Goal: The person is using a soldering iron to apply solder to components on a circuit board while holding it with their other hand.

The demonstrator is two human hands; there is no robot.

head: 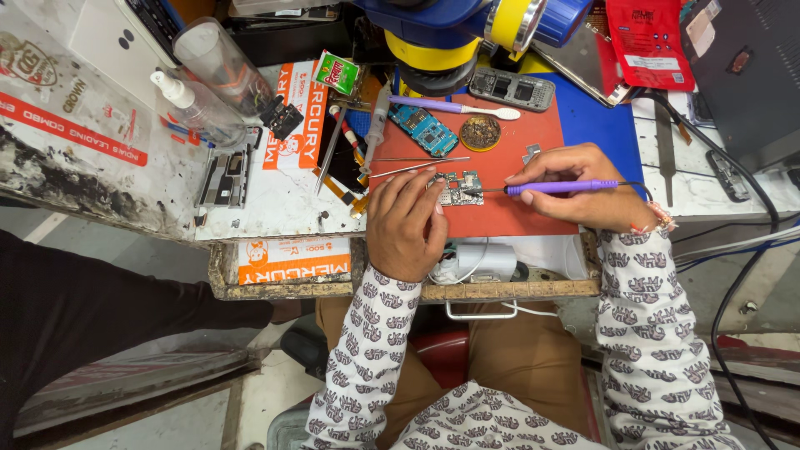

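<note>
Cluttered repair table, red mat at frame centre: left hand is pinning a small circuit board flat while right hand is gripping a purple soldering iron, tip touching the board; soldering seems underway, demanding steadiness.

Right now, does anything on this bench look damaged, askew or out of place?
The table edge at the left looks worn, with black, peeling patches. The bottle lies on its side. Otherwise the left hand steadies the board flat on the red mat, and the right hand holds the iron to it.
</note>
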